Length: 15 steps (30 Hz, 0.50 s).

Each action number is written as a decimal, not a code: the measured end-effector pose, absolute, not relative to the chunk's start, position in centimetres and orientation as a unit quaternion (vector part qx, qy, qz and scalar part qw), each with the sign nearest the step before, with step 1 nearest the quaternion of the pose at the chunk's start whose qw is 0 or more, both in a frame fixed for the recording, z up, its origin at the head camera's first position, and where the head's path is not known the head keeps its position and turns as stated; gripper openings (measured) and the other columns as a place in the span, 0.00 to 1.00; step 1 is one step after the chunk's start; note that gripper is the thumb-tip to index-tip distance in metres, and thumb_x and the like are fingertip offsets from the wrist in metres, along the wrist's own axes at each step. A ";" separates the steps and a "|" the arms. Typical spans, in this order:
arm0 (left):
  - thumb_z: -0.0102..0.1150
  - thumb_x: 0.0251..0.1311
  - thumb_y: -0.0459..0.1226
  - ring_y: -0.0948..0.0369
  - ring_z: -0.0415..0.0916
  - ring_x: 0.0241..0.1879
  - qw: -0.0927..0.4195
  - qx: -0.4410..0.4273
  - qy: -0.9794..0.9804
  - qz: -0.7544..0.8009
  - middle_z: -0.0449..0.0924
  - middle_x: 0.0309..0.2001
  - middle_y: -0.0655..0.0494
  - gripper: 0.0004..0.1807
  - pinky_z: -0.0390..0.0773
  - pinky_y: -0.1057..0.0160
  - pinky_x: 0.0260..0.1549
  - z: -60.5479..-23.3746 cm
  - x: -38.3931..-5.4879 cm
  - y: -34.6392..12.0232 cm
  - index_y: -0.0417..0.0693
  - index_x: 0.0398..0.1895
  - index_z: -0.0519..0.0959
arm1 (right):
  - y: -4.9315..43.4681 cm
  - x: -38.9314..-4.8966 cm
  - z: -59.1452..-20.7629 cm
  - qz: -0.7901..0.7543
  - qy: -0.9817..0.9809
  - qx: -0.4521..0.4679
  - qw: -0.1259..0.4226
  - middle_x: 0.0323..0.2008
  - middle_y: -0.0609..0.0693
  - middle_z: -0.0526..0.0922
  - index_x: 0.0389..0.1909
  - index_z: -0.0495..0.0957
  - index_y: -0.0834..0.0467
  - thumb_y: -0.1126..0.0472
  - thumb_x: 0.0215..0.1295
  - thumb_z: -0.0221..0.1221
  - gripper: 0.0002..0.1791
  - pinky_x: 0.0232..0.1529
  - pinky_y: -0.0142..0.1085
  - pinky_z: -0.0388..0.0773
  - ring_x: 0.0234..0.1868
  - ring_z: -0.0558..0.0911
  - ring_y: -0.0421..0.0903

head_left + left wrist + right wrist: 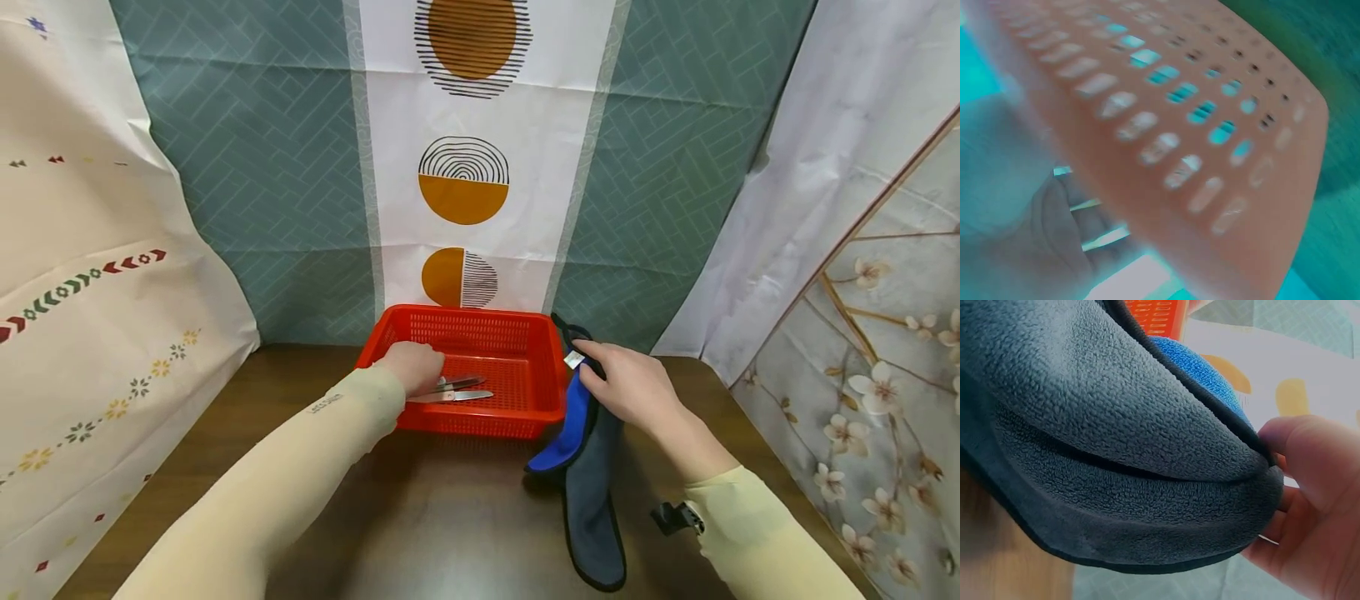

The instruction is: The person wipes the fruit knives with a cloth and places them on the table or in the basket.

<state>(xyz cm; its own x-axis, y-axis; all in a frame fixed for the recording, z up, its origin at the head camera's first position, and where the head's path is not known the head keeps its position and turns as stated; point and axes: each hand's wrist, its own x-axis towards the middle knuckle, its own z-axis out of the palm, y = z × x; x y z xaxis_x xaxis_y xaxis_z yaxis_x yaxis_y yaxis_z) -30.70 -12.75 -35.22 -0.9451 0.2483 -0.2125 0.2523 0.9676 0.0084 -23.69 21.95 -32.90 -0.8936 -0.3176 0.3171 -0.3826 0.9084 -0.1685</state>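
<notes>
My left hand (pixel 414 367) reaches over the left side of a red plastic basket (pixel 555 367). Beneath its fingers lie knives in the basket, one with a pale handle and silver blade (pixel 474 395). The fingertips are hidden in the head view, and the left wrist view is blurred behind the slotted basket wall (pixel 1254 250); whether they grip a knife does not show. At the basket's right side, my right hand (pixel 633 383) pinches the upper edge of a grey-and-blue microfibre cloth (pixel 1116 412). Black trim and a white tag (pixel 574 359) show on the cloth, which hangs folded down to the table.
The brown wooden table (pixel 465 517) extends in front of the basket. Behind it hangs a green and white patterned curtain (pixel 300 167). Draped fabric closes in the left side, and a floral sheet (pixel 847 433) the right. A small black device (pixel 677 518) is on my right wrist.
</notes>
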 end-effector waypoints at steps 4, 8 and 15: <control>0.76 0.68 0.49 0.45 0.83 0.60 0.038 0.201 0.975 -0.085 0.85 0.63 0.45 0.31 0.81 0.41 0.65 -33.5 -29.1 -13.2 0.48 0.70 0.81 | 23.0 -22.6 -32.6 0.104 -0.968 0.180 0.144 0.66 0.59 0.86 0.74 0.81 0.52 0.55 0.80 0.58 0.25 0.39 0.52 0.85 0.45 0.87 0.53; 0.70 0.73 0.53 0.40 0.73 0.72 -0.010 0.209 0.975 -0.070 0.77 0.73 0.41 0.37 0.73 0.35 0.71 -33.1 -27.4 -14.1 0.46 0.78 0.75 | 23.9 -21.4 -32.7 0.098 -0.968 0.179 0.148 0.63 0.59 0.88 0.74 0.81 0.52 0.55 0.79 0.59 0.25 0.32 0.47 0.79 0.37 0.83 0.50; 0.63 0.77 0.57 0.38 0.63 0.79 -0.095 0.226 0.967 -0.062 0.69 0.80 0.40 0.40 0.67 0.33 0.74 -33.8 -23.9 -15.4 0.46 0.83 0.70 | 25.0 -19.7 -33.8 0.094 -0.970 0.177 0.137 0.64 0.59 0.87 0.75 0.81 0.52 0.54 0.80 0.61 0.26 0.44 0.58 0.86 0.53 0.89 0.56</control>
<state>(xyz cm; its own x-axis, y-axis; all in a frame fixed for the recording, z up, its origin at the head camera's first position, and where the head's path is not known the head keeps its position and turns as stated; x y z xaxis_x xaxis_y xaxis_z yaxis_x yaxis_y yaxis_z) -23.89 -15.38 -33.80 -0.8796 0.4494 0.1562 0.4258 0.8900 -0.1631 -19.66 25.01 -33.78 -0.8997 -0.3175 0.2996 -0.3690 0.9198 -0.1332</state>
